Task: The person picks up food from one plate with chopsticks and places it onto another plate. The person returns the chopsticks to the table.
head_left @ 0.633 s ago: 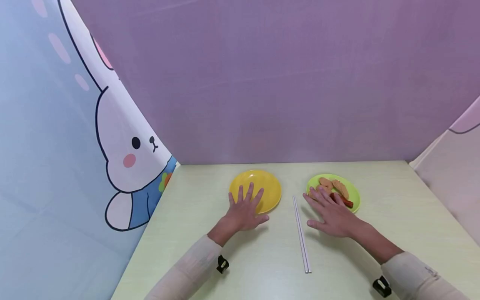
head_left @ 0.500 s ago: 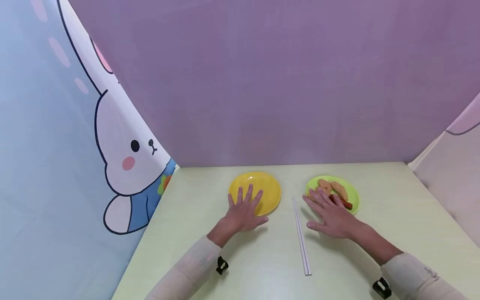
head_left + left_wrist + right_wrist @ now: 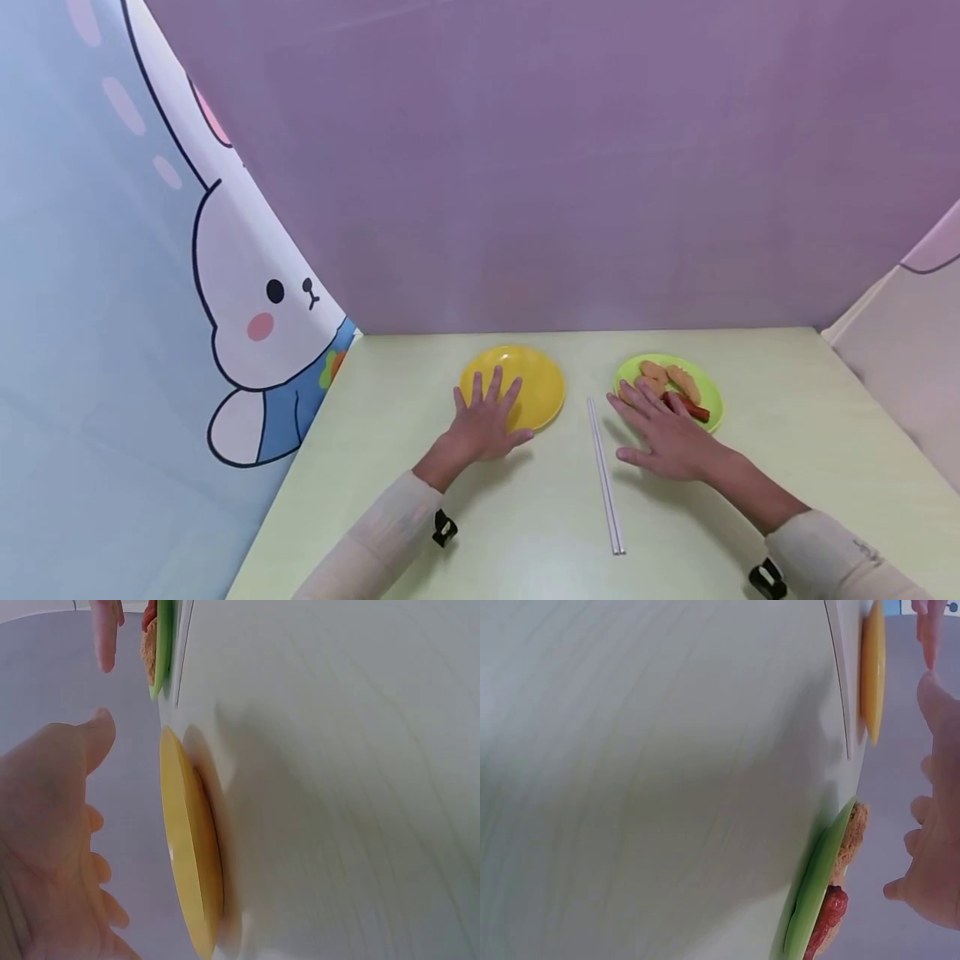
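My left hand [image 3: 483, 425] hovers flat, fingers spread, over the near-left edge of an empty yellow plate [image 3: 534, 382]; the left wrist view shows that hand [image 3: 52, 825] held above the plate [image 3: 191, 855]. My right hand [image 3: 663, 433] is also flat and spread, its fingertips over the near rim of a green plate [image 3: 708, 400] that holds several fried pieces [image 3: 678, 379] and a red sausage [image 3: 686, 406]. In the right wrist view the right hand [image 3: 934, 847] is beside the green plate [image 3: 814, 892]. A pair of white chopsticks [image 3: 604, 475] lies on the table between my hands.
The pale green table [image 3: 525, 533] is boxed in by a purple back wall [image 3: 525, 167], a left panel with a cartoon rabbit [image 3: 247, 308] and a pale right panel [image 3: 907, 350]. Both forearms wear cream sleeves with black wrist mounts.
Only the head camera shifts slightly; both hands stay spread over the plates.
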{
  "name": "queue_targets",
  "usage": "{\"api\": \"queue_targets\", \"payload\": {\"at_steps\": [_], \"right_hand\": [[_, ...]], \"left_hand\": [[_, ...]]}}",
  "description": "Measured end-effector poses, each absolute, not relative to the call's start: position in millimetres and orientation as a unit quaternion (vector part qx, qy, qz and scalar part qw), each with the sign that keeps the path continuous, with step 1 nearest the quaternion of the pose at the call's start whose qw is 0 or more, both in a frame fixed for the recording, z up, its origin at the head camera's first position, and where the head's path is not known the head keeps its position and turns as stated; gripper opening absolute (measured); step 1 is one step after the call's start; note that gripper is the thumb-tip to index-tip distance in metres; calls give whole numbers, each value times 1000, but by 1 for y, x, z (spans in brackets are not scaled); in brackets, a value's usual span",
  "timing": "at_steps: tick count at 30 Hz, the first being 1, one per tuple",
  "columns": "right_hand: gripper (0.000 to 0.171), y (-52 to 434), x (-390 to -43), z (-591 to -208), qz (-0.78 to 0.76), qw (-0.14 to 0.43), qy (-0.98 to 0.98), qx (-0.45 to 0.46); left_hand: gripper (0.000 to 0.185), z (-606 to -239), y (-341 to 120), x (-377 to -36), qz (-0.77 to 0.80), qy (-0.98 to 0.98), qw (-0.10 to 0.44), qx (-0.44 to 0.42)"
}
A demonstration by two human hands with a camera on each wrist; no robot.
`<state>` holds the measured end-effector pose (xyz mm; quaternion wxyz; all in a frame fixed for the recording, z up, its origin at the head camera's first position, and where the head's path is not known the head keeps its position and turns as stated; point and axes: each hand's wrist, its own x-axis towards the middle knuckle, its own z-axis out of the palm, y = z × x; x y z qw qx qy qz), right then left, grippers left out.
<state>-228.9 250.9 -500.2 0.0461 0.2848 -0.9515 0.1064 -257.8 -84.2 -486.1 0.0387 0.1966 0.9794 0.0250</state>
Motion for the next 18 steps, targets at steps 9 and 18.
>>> {"api": "queue_targets", "payload": {"at_steps": [9,18], "right_hand": [[80,248,-229,-492,111,50,-932,341],[60,237,-228,-493,102,72,-889,441]], "left_hand": [[79,-483,-92,-274,169,978,46,114],[68,-490,-110,-297,244,970,12,5]]}}
